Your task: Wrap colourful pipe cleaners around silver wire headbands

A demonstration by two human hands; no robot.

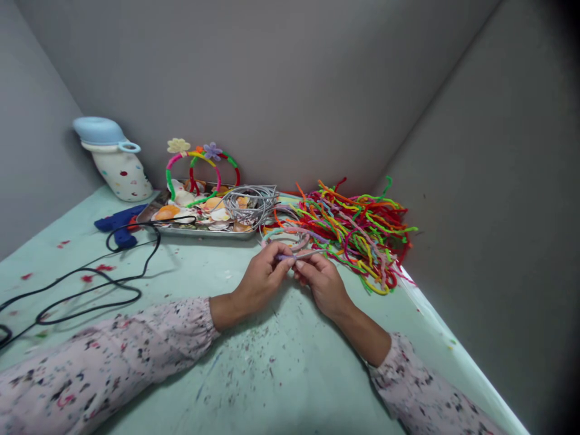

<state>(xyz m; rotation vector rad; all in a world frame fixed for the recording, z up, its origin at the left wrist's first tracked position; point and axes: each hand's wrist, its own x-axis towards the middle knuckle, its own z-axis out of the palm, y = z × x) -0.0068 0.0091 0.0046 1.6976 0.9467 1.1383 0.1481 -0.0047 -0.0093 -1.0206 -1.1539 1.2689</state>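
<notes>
My left hand (265,275) is closed, its thumb and fingers pinching a short purple fuzzy pipe cleaner (283,258) against a grey wire. Just beside it, my right hand (321,283) is closed on the grey wire (312,253), the fingertips of both hands nearly touching. Beyond my fingers curves a hoop (296,231) wrapped in pale teal, pink and purple pipe cleaner; whether it joins the wire in my hands is hidden. A large tangled heap of bright pipe cleaners (353,226) lies past my right hand.
A metal tray (203,232) holds seashells, a coil of grey wire (254,202) and two flower-topped hoops (219,175). Left of it lie a blue glue gun (120,223) and its looping black cord (90,275). A white bottle with a blue lid (120,166) stands at the back left.
</notes>
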